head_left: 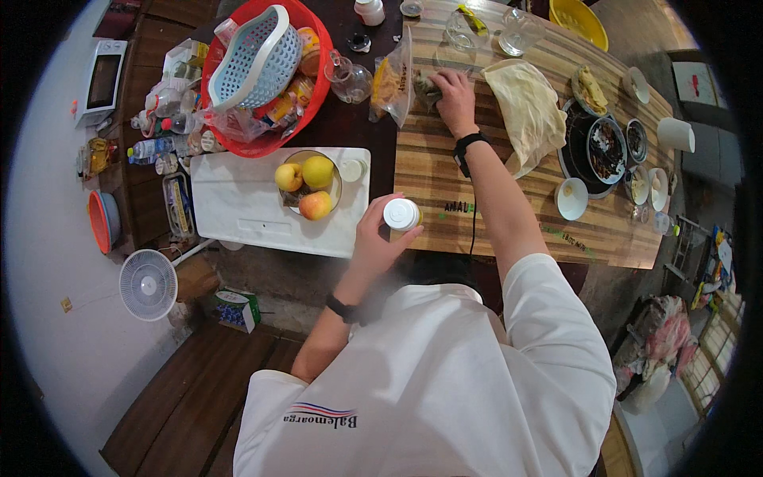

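My left hand (373, 242) is closed around a small bottle with a white cap (401, 214), over the near left corner of the striped wooden tabletop. With the arm stretched forward, my right hand (455, 97) presses down on a crumpled dark greyish cloth (427, 89) on the same tabletop. Its fingers are bent over the cloth and partly hidden. Beside the cloth lies a clear plastic bag with orange-yellow contents (389, 86). A cream cloth (524, 107) is spread to the right of my right hand.
A glass plate of apples (337, 193) rests on a white board (230, 195) at left. Behind it stands a red basin (324, 60) holding a blue basket (258, 63). Glass jugs (520, 36) stand at the back; bowls (571, 199) and a black tray (579, 151) sit at right.
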A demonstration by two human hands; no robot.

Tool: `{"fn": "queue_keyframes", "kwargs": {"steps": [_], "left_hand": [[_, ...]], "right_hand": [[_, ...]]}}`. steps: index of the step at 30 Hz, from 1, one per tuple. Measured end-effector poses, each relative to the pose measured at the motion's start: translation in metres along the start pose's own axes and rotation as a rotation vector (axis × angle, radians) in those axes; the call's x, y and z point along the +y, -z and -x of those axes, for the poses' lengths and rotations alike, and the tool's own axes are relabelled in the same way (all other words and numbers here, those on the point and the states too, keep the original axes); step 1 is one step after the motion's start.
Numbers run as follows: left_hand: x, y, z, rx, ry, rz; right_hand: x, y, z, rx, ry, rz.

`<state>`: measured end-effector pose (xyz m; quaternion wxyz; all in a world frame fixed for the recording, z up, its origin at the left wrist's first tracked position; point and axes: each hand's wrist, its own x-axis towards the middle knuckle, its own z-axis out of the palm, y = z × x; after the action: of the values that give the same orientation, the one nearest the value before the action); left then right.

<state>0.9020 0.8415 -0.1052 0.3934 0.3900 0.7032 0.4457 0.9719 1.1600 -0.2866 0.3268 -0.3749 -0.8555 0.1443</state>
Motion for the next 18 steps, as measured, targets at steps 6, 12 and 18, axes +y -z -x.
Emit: {"fn": "queue_keyframes", "kwargs": {"steps": [6, 12, 18], "left_hand": [[-0.002, 0.000, 0.001, -0.029, 0.018, -0.002], [-0.007, 0.009, -0.004, -0.012, -0.013, -0.038], [-0.007, 0.015, -0.005, -0.004, -0.008, -0.045]], "right_hand": [[-0.022, 0.012, 0.020, -0.200, -0.095, 0.223], [-0.032, 0.031, 0.018, -0.348, -0.172, 0.327], [-0.024, 0.011, 0.031, -0.222, -0.076, 0.177]]}}
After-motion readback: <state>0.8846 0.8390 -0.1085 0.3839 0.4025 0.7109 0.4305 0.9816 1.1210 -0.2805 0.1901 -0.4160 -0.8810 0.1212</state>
